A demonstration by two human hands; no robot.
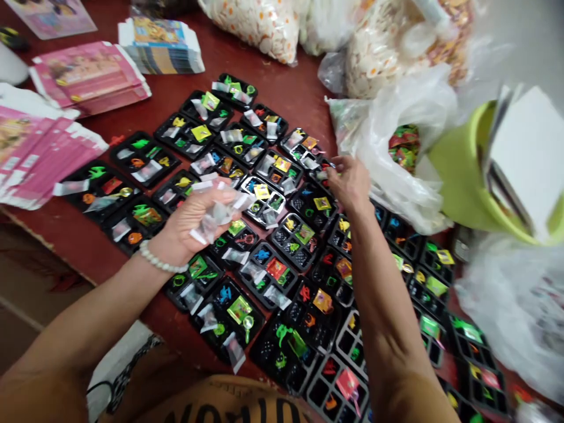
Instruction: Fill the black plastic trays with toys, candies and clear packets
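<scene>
Several black plastic trays (145,154) lie in rows on a dark red table (79,235), each with small coloured toys and clear packets in its compartments. My left hand (200,220), with a bead bracelet at the wrist, hovers over the middle trays and is closed on a bunch of small clear packets (218,211). My right hand (350,179) reaches to the far edge of the trays, fingers pinched on one small packet (324,174) at a tray beside a white plastic bag (396,164).
Pink printed cartons (83,73) and a stack of yellow-blue cards (161,44) lie at the far left. Bags of round snacks (259,23) stand at the back. A green tub (467,176) with white cards is at the right, beside clear bags (520,305).
</scene>
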